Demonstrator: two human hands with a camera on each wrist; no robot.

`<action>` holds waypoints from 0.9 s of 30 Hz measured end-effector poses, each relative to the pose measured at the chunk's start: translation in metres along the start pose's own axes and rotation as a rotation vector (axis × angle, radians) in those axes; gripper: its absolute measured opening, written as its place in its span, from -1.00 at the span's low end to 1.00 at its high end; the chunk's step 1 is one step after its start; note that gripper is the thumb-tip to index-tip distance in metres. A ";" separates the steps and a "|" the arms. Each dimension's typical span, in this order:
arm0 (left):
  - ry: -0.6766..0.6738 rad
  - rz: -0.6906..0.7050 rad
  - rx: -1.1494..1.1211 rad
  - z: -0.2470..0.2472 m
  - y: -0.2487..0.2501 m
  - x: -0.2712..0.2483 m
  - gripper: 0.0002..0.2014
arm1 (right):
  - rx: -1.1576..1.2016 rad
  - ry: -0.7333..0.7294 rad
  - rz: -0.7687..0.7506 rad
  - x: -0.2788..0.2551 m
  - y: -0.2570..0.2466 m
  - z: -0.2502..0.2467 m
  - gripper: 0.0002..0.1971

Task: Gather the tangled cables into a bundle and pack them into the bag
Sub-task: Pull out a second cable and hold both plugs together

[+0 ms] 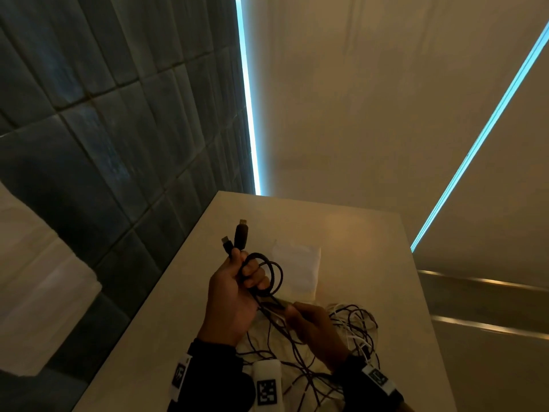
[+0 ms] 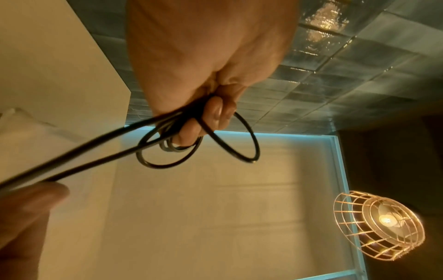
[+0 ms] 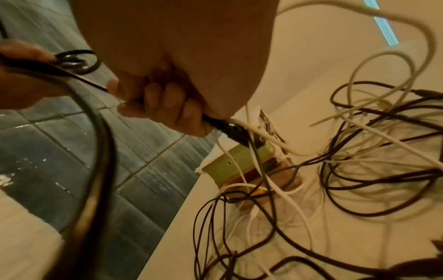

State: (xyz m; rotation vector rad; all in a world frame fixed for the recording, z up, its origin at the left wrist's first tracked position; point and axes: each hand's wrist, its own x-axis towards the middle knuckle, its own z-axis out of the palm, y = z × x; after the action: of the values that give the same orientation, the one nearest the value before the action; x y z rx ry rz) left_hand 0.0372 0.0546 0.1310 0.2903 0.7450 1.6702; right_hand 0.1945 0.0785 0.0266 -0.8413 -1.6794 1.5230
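Note:
My left hand (image 1: 246,269) is raised above the table and grips a black cable (image 1: 276,272) wound into a few loops. The cable's two plug ends (image 1: 241,233) stick up past the thumb. In the left wrist view the fingers (image 2: 210,117) curl round the loops (image 2: 249,149). My right hand (image 1: 294,310) sits just below and grips the same cable's taut strands; its fingers (image 3: 163,106) are closed on the black cable (image 3: 95,132). A tangle of black and white cables (image 1: 356,325) lies on the table under and right of the right hand. A pale, flat bag (image 1: 300,263) lies behind the hands.
The beige table (image 1: 356,233) is narrow, with its left edge beside a dark tiled wall (image 1: 118,144). A small green and brown object (image 3: 239,164) lies under the cables near that edge. A wire-cage lamp (image 2: 378,225) hangs overhead.

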 end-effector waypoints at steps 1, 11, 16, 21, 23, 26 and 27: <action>-0.010 -0.002 -0.020 -0.001 0.002 0.000 -0.66 | -0.011 -0.001 -0.002 0.000 0.002 0.001 -0.62; 0.164 0.102 0.114 -0.009 0.000 0.001 -0.70 | -0.288 0.142 0.070 0.008 0.034 -0.012 -0.64; 0.265 0.140 0.148 -0.011 0.000 0.004 -0.71 | -0.103 0.355 0.089 0.039 -0.007 -0.017 -0.69; 0.227 0.186 0.056 -0.008 0.011 -0.001 -0.68 | -0.323 0.293 -0.040 0.043 -0.012 -0.035 -0.70; 0.205 0.192 0.085 -0.005 0.012 -0.003 -0.68 | -0.400 0.250 -0.021 0.036 -0.007 -0.039 -0.66; 0.186 0.200 0.151 -0.003 0.008 -0.004 -0.68 | -0.452 0.208 -0.008 0.013 -0.006 -0.050 -0.65; 0.183 0.223 0.178 -0.002 0.006 -0.004 -0.69 | -0.472 0.202 -0.012 0.002 -0.007 -0.054 -0.63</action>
State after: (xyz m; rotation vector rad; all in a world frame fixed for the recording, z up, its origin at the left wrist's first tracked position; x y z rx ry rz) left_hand 0.0321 0.0493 0.1338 0.3593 1.0327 1.8606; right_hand 0.2390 0.1086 0.0370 -1.1808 -1.9109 1.0008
